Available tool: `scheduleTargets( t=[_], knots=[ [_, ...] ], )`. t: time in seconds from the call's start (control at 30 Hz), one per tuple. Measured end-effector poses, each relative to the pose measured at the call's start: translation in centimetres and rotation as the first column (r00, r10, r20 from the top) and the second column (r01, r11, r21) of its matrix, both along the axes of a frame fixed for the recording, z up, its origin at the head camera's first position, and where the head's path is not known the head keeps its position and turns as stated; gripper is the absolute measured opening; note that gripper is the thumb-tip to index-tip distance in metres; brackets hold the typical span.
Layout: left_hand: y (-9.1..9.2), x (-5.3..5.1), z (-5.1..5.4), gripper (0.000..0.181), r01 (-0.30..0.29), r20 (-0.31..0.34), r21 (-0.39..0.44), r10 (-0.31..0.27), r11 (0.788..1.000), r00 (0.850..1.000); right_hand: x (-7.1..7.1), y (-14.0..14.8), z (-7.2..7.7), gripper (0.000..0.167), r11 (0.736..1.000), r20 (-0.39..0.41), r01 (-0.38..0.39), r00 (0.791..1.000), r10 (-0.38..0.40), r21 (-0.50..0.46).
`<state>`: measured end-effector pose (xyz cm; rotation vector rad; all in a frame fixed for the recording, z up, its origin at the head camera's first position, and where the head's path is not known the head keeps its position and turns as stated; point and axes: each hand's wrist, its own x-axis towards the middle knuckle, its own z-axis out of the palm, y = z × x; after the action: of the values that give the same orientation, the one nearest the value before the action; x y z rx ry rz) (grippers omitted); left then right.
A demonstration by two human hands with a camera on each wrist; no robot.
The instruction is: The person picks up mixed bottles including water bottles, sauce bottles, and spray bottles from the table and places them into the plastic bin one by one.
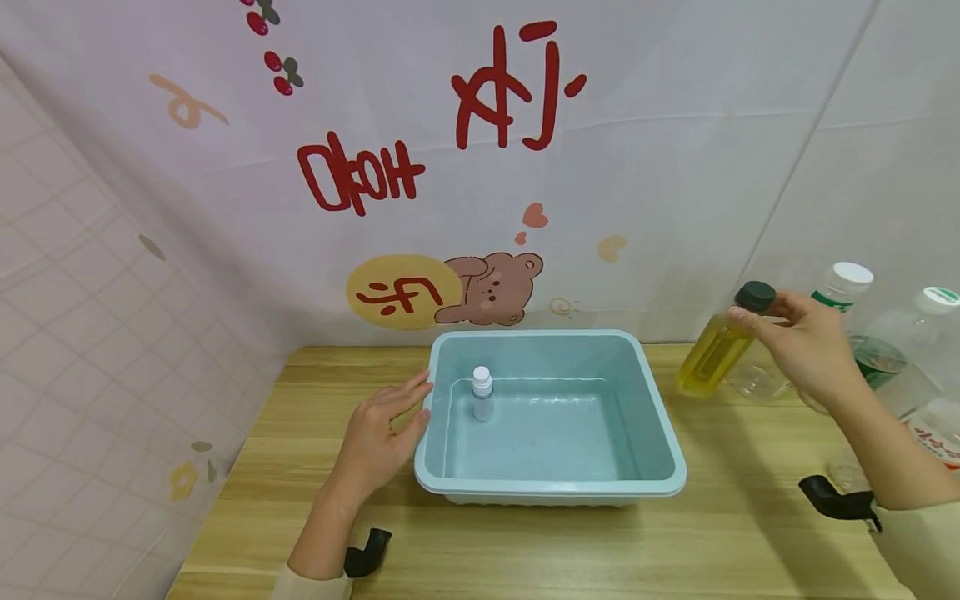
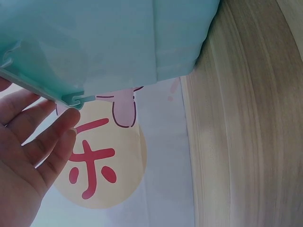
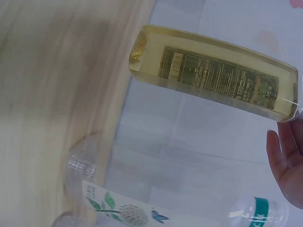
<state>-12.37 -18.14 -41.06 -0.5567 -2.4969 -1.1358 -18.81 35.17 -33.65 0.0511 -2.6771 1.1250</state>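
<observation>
A light blue plastic basin (image 1: 551, 487) stands on the wooden table, with a small clear bottle with a white cap (image 1: 482, 392) upright inside near its left wall. My left hand (image 1: 381, 429) rests against the basin's left rim, fingers extended; the left wrist view shows the fingertips (image 2: 71, 116) at the rim's edge. To the right of the basin, my right hand (image 1: 813, 346) holds a bottle of yellow liquid (image 1: 708, 358) near its dark green cap. That bottle is tilted, its base toward the basin; the right wrist view shows its dark label (image 3: 218, 78).
Clear plastic bottles stand at the right: one with a white cap and green band (image 1: 851, 279), another with a white-and-green cap (image 1: 937, 302). A bottle with a red-printed label (image 1: 937, 429) is partly hidden by the right forearm. A printed cloth (image 1: 660, 192) hangs behind the table.
</observation>
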Motion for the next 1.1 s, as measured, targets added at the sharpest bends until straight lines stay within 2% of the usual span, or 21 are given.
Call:
scheduleTargets(
  t=[0.17,0.33,0.53,0.77,1.1],
  knots=[
    [0.0,0.0,-0.1,0.037,0.0,-0.002,0.002,0.0,1.0,1.0,0.2,-0.7,1.4,0.037,1.0,-0.066,0.005,0.998,-0.005,0.006],
    [0.0,0.0,-0.2,0.037,0.007,-0.016,0.005,-0.007,1.0,1.0,0.5,-1.5,3.0,0.028,0.999,-0.102,0.006,0.995,-0.01,-0.039],
    [0.0,-0.1,-0.3,0.038,0.008,-0.03,0.004,-0.008,1.0,1.0,1.1,-2.7,5.0,0.014,0.997,-0.192,0.015,0.981,-0.029,-0.076],
    [-0.1,-0.2,-0.5,0.038,0.006,-0.031,0.01,-0.006,1.0,0.999,1.5,-4.2,6.7,0.015,0.997,-0.267,0.026,0.963,-0.044,-0.07],
    [-0.1,-0.1,-0.4,0.039,-0.002,-0.018,0.01,0.003,1.0,1.0,1.9,-6.2,9.1,0.02,0.994,-0.284,0.003,0.958,-0.033,-0.106]
  ],
)
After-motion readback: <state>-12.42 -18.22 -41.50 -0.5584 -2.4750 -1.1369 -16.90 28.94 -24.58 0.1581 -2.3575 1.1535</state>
